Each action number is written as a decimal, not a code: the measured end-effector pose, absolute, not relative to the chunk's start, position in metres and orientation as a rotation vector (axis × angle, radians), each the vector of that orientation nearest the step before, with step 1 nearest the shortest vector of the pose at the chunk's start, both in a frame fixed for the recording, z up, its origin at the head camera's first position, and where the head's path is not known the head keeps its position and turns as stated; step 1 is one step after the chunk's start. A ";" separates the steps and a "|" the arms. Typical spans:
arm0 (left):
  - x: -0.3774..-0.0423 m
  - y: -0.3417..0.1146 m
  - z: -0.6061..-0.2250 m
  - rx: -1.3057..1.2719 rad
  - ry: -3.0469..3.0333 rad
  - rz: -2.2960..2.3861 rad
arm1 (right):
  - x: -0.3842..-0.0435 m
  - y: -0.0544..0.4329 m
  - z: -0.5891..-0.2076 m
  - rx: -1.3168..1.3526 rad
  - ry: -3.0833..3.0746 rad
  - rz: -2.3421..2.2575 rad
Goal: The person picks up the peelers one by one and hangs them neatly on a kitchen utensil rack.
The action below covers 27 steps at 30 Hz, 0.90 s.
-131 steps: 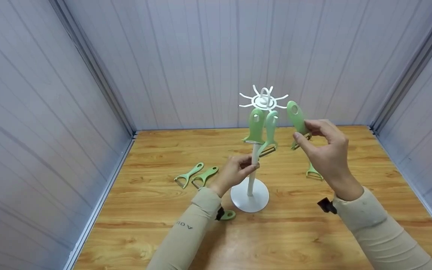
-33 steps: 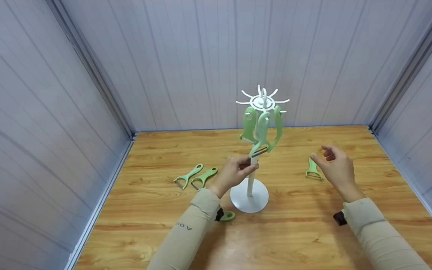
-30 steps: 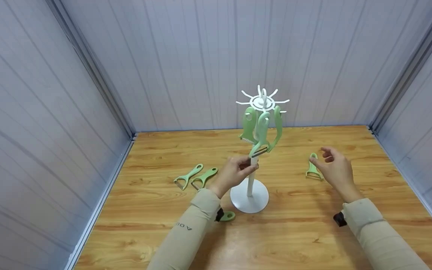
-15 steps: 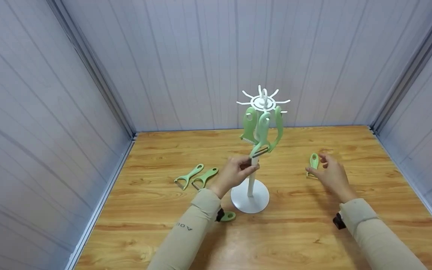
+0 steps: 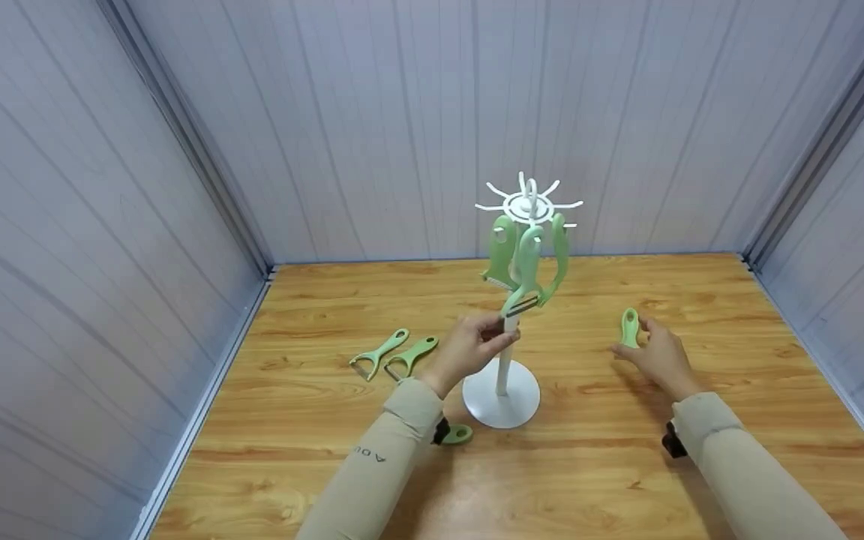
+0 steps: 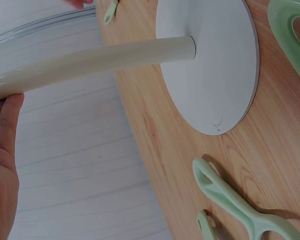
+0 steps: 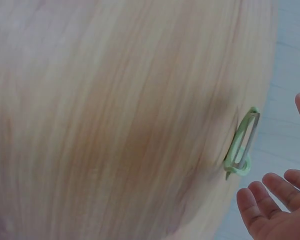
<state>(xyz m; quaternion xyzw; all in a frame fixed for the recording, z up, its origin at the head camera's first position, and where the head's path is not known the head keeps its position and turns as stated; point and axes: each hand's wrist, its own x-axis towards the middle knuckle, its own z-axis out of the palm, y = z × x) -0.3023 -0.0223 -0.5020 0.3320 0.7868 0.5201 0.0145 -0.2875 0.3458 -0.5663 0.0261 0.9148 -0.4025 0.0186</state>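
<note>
My left hand [image 5: 471, 346] grips the white post [image 6: 115, 56] of a hook stand just below its hanging peelers. Three green peelers hang from hooks on the top ring [image 5: 528, 208], among them a pale mint peeler [image 5: 529, 259] at the front. On the right side of the table a light green peeler [image 5: 630, 330] lies with its handle pointing away. My right hand [image 5: 661, 360] is around it, thumb on the left and fingers on the right. In the right wrist view, thumb and fingers stand apart, with that peeler [image 7: 240, 142] past the fingertips.
The stand's round white base [image 5: 518, 409] rests on the wooden table [image 5: 589, 472]. To its left lie a mint peeler [image 5: 383, 349] and a green peeler [image 5: 418, 348]. Another green peeler [image 5: 460, 434] is partly hidden by the left wrist. Panel walls enclose the table.
A third peeler was hung on the stand, which has turned slightly. My right hand then came down to the right-hand peeler, its thumb and fingers moving to either side. The left hand stayed on the post.
</note>
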 end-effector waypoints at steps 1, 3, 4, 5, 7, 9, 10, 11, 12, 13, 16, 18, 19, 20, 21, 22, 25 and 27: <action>-0.302 -0.022 -0.502 1.029 2.448 1.618 | -0.289 0.346 -0.567 0.079 2.837 -1.240; -0.302 -0.023 -0.502 1.023 2.451 1.615 | -0.290 0.346 -0.568 0.083 2.827 -1.225; -0.302 -0.022 -0.503 1.023 2.450 1.616 | -0.291 0.346 -0.568 0.086 2.824 -1.219; -0.302 -0.022 -0.502 1.021 2.452 1.616 | -0.292 0.346 -0.568 0.090 2.822 -1.216; -0.302 -0.022 -0.503 1.020 2.455 1.614 | -0.293 0.346 -0.569 0.093 2.823 -1.205; -0.302 -0.022 -0.503 1.018 2.456 1.610 | -0.295 0.346 -0.570 0.095 2.823 -1.208; -0.302 -0.022 -0.503 1.016 2.459 1.606 | -0.296 0.346 -0.571 0.093 2.822 -1.214; -0.301 -0.022 -0.502 1.013 2.464 1.601 | -0.296 0.346 -0.571 0.092 2.821 -1.218; -0.301 -0.022 -0.502 1.012 2.464 1.601 | -0.297 0.346 -0.572 0.094 2.819 -1.219; -0.301 -0.022 -0.502 1.011 2.465 1.599 | -0.298 0.346 -0.573 0.096 2.816 -1.222; -0.301 -0.022 -0.502 1.017 2.463 1.606 | -0.302 0.346 -0.576 0.116 2.797 -1.239; -0.302 -0.022 -0.503 1.027 2.460 1.612 | -0.304 0.346 -0.578 0.126 2.786 -1.238; -0.302 -0.022 -0.503 1.031 2.463 1.612 | -0.305 0.346 -0.578 0.128 2.783 -1.233; -0.302 -0.022 -0.503 1.034 2.464 1.614 | -0.306 0.345 -0.579 0.130 2.778 -1.231; -0.302 -0.022 -0.503 1.037 2.466 1.613 | -0.307 0.345 -0.579 0.131 2.776 -1.222; -0.302 -0.022 -0.503 1.038 2.472 1.609 | -0.308 0.344 -0.579 0.131 2.776 -1.212; -0.302 -0.022 -0.503 1.038 2.475 1.607 | -0.310 0.343 -0.579 0.134 2.777 -1.186; -0.303 -0.023 -0.504 1.045 2.464 1.612 | -0.311 0.342 -0.580 0.148 2.775 -1.173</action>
